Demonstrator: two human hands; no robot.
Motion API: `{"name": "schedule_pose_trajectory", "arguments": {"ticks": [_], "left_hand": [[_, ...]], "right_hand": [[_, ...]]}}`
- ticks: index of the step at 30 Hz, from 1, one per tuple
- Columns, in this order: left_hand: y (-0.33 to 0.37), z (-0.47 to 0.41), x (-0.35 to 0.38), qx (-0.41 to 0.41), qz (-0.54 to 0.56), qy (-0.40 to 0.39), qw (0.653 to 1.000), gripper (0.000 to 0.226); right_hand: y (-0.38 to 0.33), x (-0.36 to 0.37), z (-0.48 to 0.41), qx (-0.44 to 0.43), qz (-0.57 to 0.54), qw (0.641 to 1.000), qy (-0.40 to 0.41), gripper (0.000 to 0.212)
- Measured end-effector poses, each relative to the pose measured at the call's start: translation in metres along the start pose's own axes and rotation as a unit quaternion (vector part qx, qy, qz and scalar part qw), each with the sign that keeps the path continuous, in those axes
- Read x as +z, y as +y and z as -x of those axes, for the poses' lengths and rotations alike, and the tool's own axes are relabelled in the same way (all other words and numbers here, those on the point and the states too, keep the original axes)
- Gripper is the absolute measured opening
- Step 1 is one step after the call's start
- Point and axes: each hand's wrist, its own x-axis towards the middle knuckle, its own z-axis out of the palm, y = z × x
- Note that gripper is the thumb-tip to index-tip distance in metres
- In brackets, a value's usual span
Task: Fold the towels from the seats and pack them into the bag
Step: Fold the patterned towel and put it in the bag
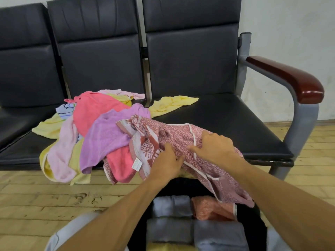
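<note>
A red-and-white patterned towel (183, 134) lies crumpled across the front edge of the right seat (235, 127), one end hanging down over the bag. My left hand (167, 163) grips a bunch of it near the seat edge. My right hand (215, 146) rests on it just to the right, thumb pinching the white hem. A heap of loose towels covers the middle seat: purple (107, 138), coral pink (92, 109), pale pink (63, 153) and yellow ones (170, 105). The black bag (253, 230) stands open on the floor below, holding folded grey towels (172, 205) and an orange one (212, 208).
Three black padded seats stand in a row against a white wall. A dark red armrest (293, 78) on a grey metal frame juts out at the right. Wooden plank flooring (54, 205) lies in front of the seats.
</note>
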Motion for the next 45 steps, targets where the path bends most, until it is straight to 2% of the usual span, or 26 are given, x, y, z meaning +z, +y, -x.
{"name": "schedule_pose_trajectory", "arguments": {"ticks": [4, 7, 10, 14, 17, 19, 22, 24, 25, 27, 29, 31, 32, 35, 38, 41, 42, 44, 45], "left_hand": [[-0.001, -0.003, 0.002, -0.03, 0.053, 0.044, 0.997, 0.039], [0.001, -0.005, 0.007, -0.043, 0.056, 0.085, 0.994, 0.039], [0.004, -0.008, 0.01, -0.038, 0.056, 0.097, 0.993, 0.033], [0.002, -0.008, 0.007, 0.024, 0.058, 0.079, 0.995, 0.017], [0.0, -0.003, -0.005, 0.06, 0.072, 0.082, 0.992, 0.014], [-0.002, 0.003, -0.017, 0.075, 0.122, 0.087, 0.986, 0.016], [0.004, 0.017, -0.039, 0.04, 0.277, 0.11, 0.954, 0.018], [0.01, 0.026, -0.049, -0.037, 0.428, 0.123, 0.894, 0.017], [0.011, 0.031, -0.05, -0.072, 0.487, 0.121, 0.862, 0.017], [0.009, 0.041, -0.049, -0.114, 0.546, 0.101, 0.824, 0.018], [0.005, 0.053, -0.05, -0.133, 0.563, 0.069, 0.813, 0.024], [0.005, 0.063, -0.058, -0.137, 0.575, 0.044, 0.805, 0.021], [0.006, 0.067, -0.064, -0.133, 0.583, 0.034, 0.8, 0.022], [0.009, 0.075, -0.076, -0.123, 0.613, 0.012, 0.781, 0.022], [0.008, 0.079, -0.076, -0.124, 0.58, -0.02, 0.805, 0.015], [0.002, 0.079, -0.071, -0.133, 0.519, -0.051, 0.843, 0.027], [0.001, 0.08, -0.07, -0.13, 0.503, -0.059, 0.853, 0.032], [-0.002, 0.082, -0.068, -0.103, 0.457, -0.055, 0.882, 0.038], [-0.004, 0.082, -0.068, -0.07, 0.393, -0.034, 0.916, 0.04]], "right_hand": [[-0.014, 0.0, 0.0, -0.018, -0.018, 1.0, 0.012, 0.033], [-0.014, -0.004, 0.0, -0.015, -0.048, 0.999, -0.006, 0.017], [-0.005, -0.012, -0.003, 0.032, -0.155, 0.986, -0.052, 0.022], [0.02, -0.026, -0.004, 0.097, -0.372, 0.922, -0.044, 0.027], [0.04, -0.031, -0.003, 0.156, -0.518, 0.84, -0.025, 0.014], [0.053, -0.032, 0.001, 0.175, -0.549, 0.816, -0.04, 0.007], [0.063, -0.034, 0.015, 0.16, -0.503, 0.84, -0.123, 0.011], [0.062, -0.036, 0.027, 0.145, -0.487, 0.846, -0.161, 0.019], [0.059, -0.037, 0.034, 0.139, -0.499, 0.838, -0.172, 0.022], [0.054, -0.041, 0.048, 0.105, -0.507, 0.832, -0.196, 0.028], [0.049, -0.046, 0.062, 0.049, -0.43, 0.876, -0.213, 0.036], [0.047, -0.048, 0.072, 0.012, -0.35, 0.916, -0.194, 0.031], [0.046, -0.05, 0.074, 0.011, -0.349, 0.919, -0.18, 0.024], [0.042, -0.057, 0.08, 0.046, -0.431, 0.887, -0.16, 0.013], [0.042, -0.057, 0.087, 0.049, -0.478, 0.863, -0.158, 0.019], [0.046, -0.049, 0.098, 0.088, -0.589, 0.79, -0.147, 0.03], [0.047, -0.046, 0.099, 0.095, -0.605, 0.776, -0.152, 0.028], [0.047, -0.046, 0.101, 0.093, -0.584, 0.787, -0.176, 0.02], [0.048, -0.046, 0.101, 0.088, -0.566, 0.798, -0.186, 0.017]]}}
